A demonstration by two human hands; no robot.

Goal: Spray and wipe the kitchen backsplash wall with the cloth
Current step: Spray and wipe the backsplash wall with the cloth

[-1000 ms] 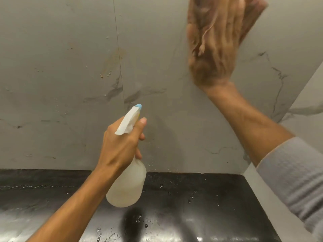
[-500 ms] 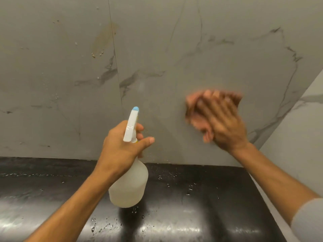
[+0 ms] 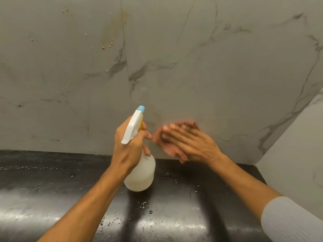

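Swept down from high to low on the wall (image 3: 227,67), cloth (image 3: 167,151) flat under straight fingers of the right hand (image 3: 194,144) (blurred, mid-stroke), bottle (image 3: 141,173) gripped just left of them by the left hand (image 3: 129,147), stains (image 3: 106,46) up-left unwiped.

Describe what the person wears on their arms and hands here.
The left hand and right hand are ungloved. The left forearm is bare throughout the view; the right arm has a light grey ribbed sleeve. No watch shows; the right hand is blurred.

Right hand (image 3: 192,145) with cloth (image 3: 168,150) swept down wall (image 3: 227,67), now beside bottle (image 3: 140,173).
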